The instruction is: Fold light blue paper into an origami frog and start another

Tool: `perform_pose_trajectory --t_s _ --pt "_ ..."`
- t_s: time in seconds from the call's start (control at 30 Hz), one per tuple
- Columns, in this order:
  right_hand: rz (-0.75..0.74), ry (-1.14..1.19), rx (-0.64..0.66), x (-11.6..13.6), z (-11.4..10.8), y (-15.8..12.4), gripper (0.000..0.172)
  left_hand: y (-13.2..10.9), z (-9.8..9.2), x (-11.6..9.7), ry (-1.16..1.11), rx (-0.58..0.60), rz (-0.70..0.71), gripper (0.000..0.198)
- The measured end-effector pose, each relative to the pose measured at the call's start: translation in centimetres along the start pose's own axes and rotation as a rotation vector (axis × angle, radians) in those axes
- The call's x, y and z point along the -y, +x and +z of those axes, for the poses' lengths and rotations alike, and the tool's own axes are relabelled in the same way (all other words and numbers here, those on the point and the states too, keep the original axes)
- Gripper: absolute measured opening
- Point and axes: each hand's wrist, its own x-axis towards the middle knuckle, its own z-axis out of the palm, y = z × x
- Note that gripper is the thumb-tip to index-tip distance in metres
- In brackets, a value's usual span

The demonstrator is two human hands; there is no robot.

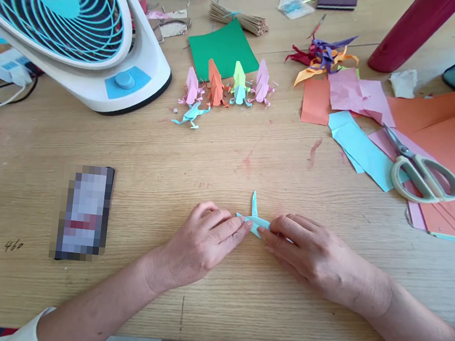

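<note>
Pinching one end of the blue paper (261, 223), the left hand (204, 241) has its fingers bent and tips together; the right hand (318, 256) grips the other end, its fingers closed. The paper is between them, near the front of the table (171, 164). Its long axis runs left to right, dipping slightly rightward, where the fingers hide the far end; the left tip is pointed. From its middle a thin arm points away from the person. Scissors (410, 156) lie well to the right.
</note>
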Motion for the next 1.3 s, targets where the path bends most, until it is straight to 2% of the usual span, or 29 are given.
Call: perform_pose_trajectory --t_s 0.37,0.57,0.73,1.0,1.3 --pt "0.051 0.058 -0.009 -0.2 0.4 -0.1 0.027 -0.3 0.0 0.3 0.045 -0.059 -0.012 0.03" --pt "0.061 0.067 -0.03 -0.2 0.4 0.0 0.029 0.4 0.3 0.9 -0.074 -0.126 -0.153 0.021" --pt "0.081 0.094 -0.04 -0.4 0.5 -0.3 0.028 1.6 0.4 1.4 -0.148 -0.104 -0.16 0.014" --pt "0.131 0.147 -0.068 -0.3 0.4 -0.2 0.027 2.0 0.4 1.7 0.007 -0.081 -0.03 0.013" --pt "0.207 0.129 -0.09 -0.3 1.1 0.2 0.022 3.5 0.4 1.8 -0.344 0.052 -0.244 0.012"
